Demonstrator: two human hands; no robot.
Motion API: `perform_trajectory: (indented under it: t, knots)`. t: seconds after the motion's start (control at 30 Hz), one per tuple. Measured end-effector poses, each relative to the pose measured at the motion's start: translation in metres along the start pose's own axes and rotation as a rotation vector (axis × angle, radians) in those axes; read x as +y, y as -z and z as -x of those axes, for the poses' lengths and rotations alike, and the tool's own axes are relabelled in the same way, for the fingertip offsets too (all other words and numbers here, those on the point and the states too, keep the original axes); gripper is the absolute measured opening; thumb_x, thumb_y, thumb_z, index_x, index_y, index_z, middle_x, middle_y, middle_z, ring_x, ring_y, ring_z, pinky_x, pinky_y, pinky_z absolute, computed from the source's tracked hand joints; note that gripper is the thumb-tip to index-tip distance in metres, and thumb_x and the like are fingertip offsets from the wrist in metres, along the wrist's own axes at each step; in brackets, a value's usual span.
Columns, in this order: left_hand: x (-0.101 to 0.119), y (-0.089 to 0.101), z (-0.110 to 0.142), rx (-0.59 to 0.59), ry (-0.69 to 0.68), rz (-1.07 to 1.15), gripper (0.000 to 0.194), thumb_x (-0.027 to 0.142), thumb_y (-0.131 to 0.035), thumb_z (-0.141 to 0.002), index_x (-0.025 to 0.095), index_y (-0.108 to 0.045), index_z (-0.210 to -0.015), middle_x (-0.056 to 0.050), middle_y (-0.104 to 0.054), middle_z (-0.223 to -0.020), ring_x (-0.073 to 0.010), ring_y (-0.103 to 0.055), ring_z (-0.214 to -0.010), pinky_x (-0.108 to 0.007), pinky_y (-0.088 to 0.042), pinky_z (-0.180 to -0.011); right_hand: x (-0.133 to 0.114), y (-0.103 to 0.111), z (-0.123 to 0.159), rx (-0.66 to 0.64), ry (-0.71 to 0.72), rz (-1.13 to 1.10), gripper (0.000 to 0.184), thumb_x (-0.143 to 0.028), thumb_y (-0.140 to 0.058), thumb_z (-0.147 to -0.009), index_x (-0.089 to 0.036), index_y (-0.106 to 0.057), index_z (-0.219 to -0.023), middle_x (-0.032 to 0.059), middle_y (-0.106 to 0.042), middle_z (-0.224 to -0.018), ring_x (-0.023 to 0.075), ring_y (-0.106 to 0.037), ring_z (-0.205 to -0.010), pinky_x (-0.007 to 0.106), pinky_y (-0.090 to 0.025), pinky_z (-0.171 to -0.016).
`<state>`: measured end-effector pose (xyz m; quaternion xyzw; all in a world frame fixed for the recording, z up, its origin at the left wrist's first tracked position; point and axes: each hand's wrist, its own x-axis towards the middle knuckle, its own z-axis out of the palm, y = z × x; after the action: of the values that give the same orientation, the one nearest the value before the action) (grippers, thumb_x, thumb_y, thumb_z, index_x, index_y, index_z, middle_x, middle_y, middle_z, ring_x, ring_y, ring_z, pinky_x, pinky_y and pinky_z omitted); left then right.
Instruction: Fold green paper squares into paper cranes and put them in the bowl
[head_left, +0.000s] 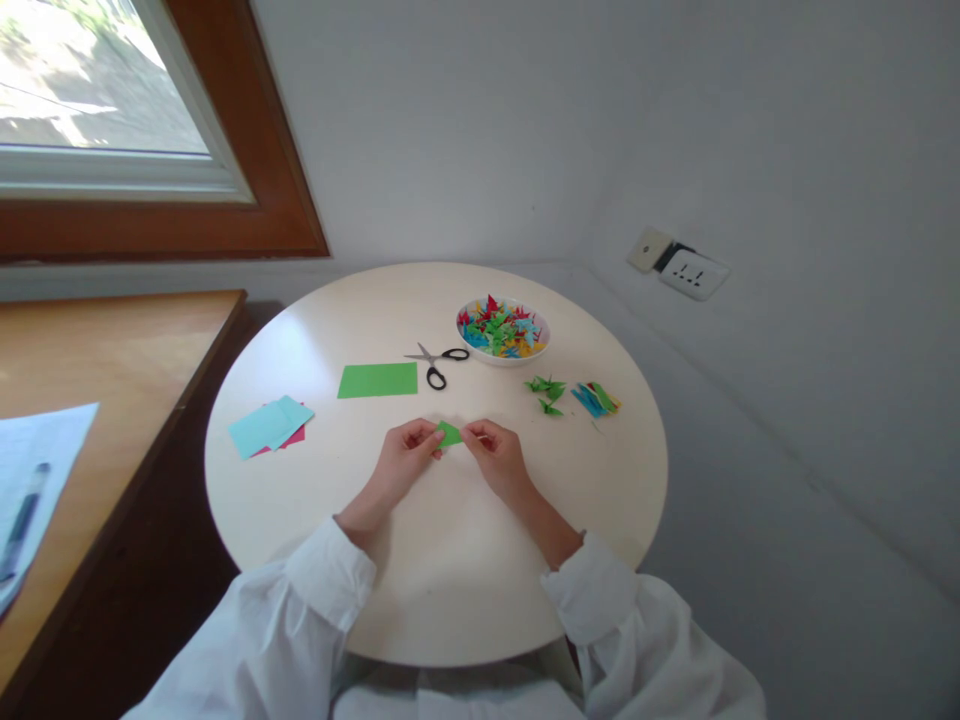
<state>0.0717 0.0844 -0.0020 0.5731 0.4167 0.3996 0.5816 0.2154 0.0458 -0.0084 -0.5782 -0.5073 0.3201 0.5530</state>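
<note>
Green paper, one small flat piece [449, 434], is held just above the round white table [442, 610] in my head view. I see the left hand [405, 458] pinching one side of it and the right hand [501, 458] pinching the other; I can't tell how many layers it has. Uneven pulling between those pinches could, I judge, skew a crease or tear it. Beyond, black-handled metal scissors [436, 377] lie with blades apart, so a careless forward reach might catch them, or crush the folded green paper birds [550, 386] near the white bowl [501, 359].
</note>
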Motion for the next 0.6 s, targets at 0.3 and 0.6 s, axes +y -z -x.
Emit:
perform_trajectory:
  t: [0.3, 0.6]
  knots:
    - [0.0053, -0.0025, 0.0024, -0.002, 0.011, 0.004, 0.021, 0.033, -0.065, -0.069, 0.013, -0.066, -0.07, -0.004, -0.063, -0.065, -0.0127, -0.055, -0.06, -0.024, -0.044, -0.058, 0.0016, 0.0001, -0.0011, 0.021, -0.005, -0.002, 0.019, -0.034, -0.056, -0.071, -0.018, -0.059, -0.061, 0.0016, -0.062, -0.061, 0.0142, -0.055, -0.059, 0.025, -0.044, -0.054]
    - [0.0073, -0.0026, 0.0035, -0.059, 0.0, -0.033, 0.022, 0.034, -0.064, -0.069, 0.013, -0.068, -0.067, -0.005, -0.066, -0.064, -0.0138, -0.058, -0.057, -0.024, -0.044, -0.056, 0.0018, -0.0002, 0.0003, 0.033, -0.005, -0.008, 0.019, -0.033, -0.056, -0.072, -0.018, -0.06, -0.062, 0.0015, -0.063, -0.062, 0.0142, -0.055, -0.059, 0.025, -0.044, -0.055]
